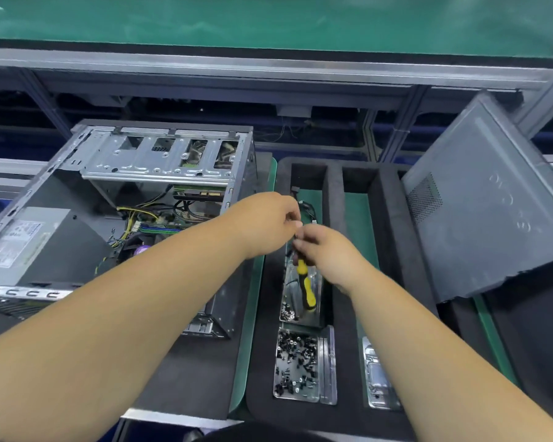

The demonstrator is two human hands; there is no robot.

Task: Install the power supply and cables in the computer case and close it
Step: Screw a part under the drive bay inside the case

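The open computer case [77, 173] lies on the left with the grey power supply [23, 240] inside at its near left and yellow and black cables [131, 218] over the motherboard. My right hand [326, 250] grips a yellow and black screwdriver [307, 288] near the top of its handle, over the black foam tray [348, 314]. My left hand [265, 221] reaches across and pinches something small at the screwdriver's tip; the item itself is hidden by the fingers. The grey side panel [486, 202] leans at the right.
A metal dish of several dark screws [296, 362] sits in the foam tray's near slot, with a second dish of silver screws [289, 312] under the screwdriver. A metal bracket [375, 374] lies in the neighbouring slot. Black cables [307, 208] lie at the slot's far end.
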